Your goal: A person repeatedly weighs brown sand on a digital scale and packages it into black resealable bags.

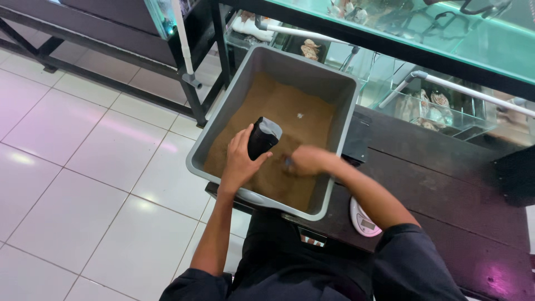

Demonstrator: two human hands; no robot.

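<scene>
Grey tub of brown sand, left hand around black pouch.

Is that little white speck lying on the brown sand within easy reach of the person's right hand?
Probably yes: the right hand is already down in the grey tub, and only open sand lies between it and the white speck.

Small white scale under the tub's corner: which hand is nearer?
Right. The right hand digs in the sand above the scale; the left hand holds a black pouch farther away.
</scene>
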